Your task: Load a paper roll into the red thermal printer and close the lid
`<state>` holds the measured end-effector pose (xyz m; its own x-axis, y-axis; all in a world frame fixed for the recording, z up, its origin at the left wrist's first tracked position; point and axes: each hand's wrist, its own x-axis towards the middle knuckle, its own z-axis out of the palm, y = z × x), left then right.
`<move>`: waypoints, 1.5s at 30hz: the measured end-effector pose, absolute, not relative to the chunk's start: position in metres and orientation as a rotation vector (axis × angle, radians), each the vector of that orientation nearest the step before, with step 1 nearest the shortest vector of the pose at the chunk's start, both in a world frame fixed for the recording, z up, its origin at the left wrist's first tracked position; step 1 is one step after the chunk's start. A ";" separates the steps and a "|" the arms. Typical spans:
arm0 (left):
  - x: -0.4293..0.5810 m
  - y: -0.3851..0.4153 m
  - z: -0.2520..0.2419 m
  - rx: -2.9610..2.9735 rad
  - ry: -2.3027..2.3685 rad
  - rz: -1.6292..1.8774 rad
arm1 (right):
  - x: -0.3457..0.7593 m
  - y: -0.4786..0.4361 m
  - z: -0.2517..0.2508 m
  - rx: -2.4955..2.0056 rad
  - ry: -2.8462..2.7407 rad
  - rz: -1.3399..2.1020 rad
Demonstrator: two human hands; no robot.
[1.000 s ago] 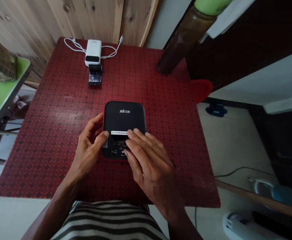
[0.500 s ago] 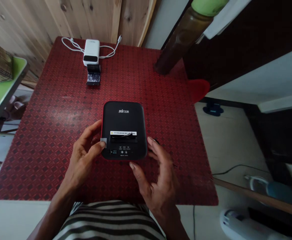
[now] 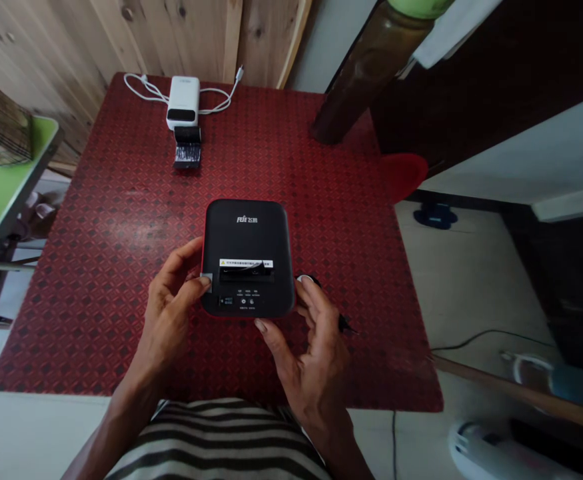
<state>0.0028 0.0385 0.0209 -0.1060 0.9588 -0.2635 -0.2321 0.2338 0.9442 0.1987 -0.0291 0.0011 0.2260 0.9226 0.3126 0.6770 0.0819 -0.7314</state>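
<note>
A black, round-cornered device (image 3: 248, 240) with a red side edge lies before me, its top marked with a pale logo. Near its lower end are a dark slot under a torn white warning strip, and small buttons. My left hand (image 3: 174, 303) grips the left edge, its thumb on a small grey tab (image 3: 207, 283). Around the lower right corner curls my right hand (image 3: 316, 347), thumb at the front edge and fingers along the right side. Whether the device rests on the table is unclear. A dark pointed object (image 3: 346, 325) shows partly behind my right hand.
On the red patterned table (image 3: 121, 287), a white power-bank-like device (image 3: 183, 100) with a white cable stands at the back, a black strip (image 3: 187, 152) before it. A tall brown bottle (image 3: 358, 83) with a green lid stands back right. A red stool (image 3: 405, 175) is beyond the right edge.
The view has shifted slightly, so the table appears a little further right. My right fingers sit slightly closer to the device, and more of the dark pointed object shows.
</note>
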 end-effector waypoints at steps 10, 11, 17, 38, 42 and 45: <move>0.008 0.040 0.028 0.835 1.335 1.181 | 0.199 -0.025 0.005 -1.640 -1.563 0.335; 0.008 0.041 0.029 0.842 1.336 1.179 | 0.200 -0.025 0.006 -1.638 -1.569 0.340; 0.004 0.038 0.027 0.896 1.306 1.160 | 0.219 -0.010 0.036 -1.564 -1.687 0.339; -0.004 0.038 0.004 0.997 1.170 1.211 | 0.151 0.131 0.095 -1.759 -2.885 0.324; -0.004 0.039 0.002 0.999 1.152 1.222 | 0.154 0.126 0.098 -1.753 -2.881 0.290; -0.004 0.039 0.001 1.001 1.159 1.228 | 0.158 0.116 0.096 -1.737 -2.831 0.204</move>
<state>-0.0038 0.0388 0.0014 -0.0231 0.9943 -0.1045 -0.1620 0.0994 0.9818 0.1577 0.1160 0.0961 -0.4423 0.8693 -0.2208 0.8919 0.4521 -0.0068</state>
